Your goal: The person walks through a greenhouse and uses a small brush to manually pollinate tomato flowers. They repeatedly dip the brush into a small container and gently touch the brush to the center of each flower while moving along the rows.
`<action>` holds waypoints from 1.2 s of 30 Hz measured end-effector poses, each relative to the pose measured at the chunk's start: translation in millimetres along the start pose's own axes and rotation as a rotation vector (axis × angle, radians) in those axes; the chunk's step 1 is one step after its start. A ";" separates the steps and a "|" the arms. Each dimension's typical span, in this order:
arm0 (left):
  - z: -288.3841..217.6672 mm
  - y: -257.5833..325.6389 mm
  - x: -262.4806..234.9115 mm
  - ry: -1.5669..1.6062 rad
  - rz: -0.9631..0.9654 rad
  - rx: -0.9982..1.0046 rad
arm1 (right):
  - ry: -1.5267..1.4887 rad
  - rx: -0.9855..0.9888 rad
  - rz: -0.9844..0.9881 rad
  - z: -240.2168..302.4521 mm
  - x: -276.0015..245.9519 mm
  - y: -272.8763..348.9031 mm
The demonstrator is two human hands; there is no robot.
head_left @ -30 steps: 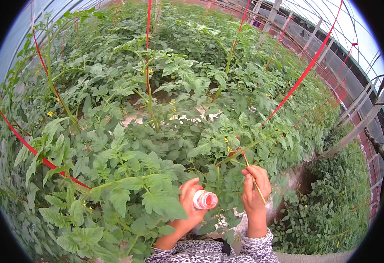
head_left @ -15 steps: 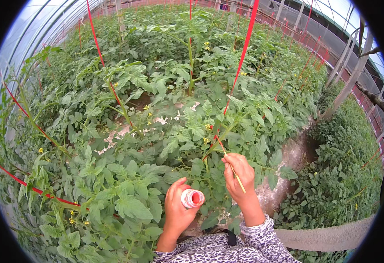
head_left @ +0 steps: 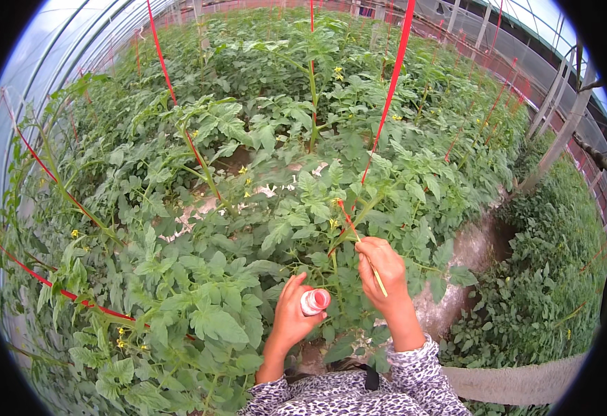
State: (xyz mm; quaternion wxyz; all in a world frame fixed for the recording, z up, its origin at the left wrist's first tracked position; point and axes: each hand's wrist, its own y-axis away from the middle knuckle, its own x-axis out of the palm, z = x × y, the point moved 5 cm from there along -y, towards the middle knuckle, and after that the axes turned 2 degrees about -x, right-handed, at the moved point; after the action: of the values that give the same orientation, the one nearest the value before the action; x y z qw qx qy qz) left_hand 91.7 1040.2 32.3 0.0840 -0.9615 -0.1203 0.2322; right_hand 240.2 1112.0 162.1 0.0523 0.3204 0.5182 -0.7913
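Observation:
My left hand [head_left: 291, 320] is closed around a small white bottle with a red cap [head_left: 314, 301], held at the lower middle among tomato leaves. My right hand [head_left: 382, 270] pinches a thin yellowish stick [head_left: 375, 276] whose red tip [head_left: 345, 215] reaches up to a tomato stem with small yellow flowers [head_left: 332, 222]. A red support string [head_left: 388, 92] rises from that stem toward the top of the view. Patterned sleeves cover both my wrists at the lower edge.
Dense tomato plants [head_left: 206, 208] fill the greenhouse, each tied to red strings [head_left: 171, 90]. A bare soil path [head_left: 470, 256] runs at the right beside a lower bed of plants [head_left: 553, 291]. Metal posts [head_left: 567, 132] stand at the far right.
The view has swung, so the plants and strings have drifted across the picture. My right hand has moved up to the stem with the stick; my left hand still holds the bottle.

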 end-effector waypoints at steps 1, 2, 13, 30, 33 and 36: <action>2.1 2.0 2.6 0.018 0.018 -0.011 | 0.011 -0.001 0.005 2.0 -2.8 -0.3; 3.5 3.6 5.1 0.036 0.037 -0.022 | 0.023 -0.001 0.010 3.8 -5.9 -0.5; 17.7 31.2 22.8 0.034 0.182 -0.106 | 0.040 -0.014 0.033 16.9 -26.9 12.1; -35.0 33.1 -7.5 0.249 0.143 -0.058 | -0.504 0.369 -0.257 40.2 -108.6 80.3; -50.2 26.0 0.8 0.446 0.221 -0.075 | -0.678 0.402 -0.504 25.1 -132.6 93.9; -78.9 14.1 16.1 0.537 0.295 0.006 | -0.767 0.446 -0.645 -5.3 -161.8 117.7</action>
State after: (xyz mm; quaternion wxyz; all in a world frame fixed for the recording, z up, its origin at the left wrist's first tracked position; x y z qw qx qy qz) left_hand 145.1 1022.7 91.7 0.0812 -0.9953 0.0479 -0.0201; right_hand 419.2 1022.4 159.0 -0.0770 -0.1626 0.3538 -0.9178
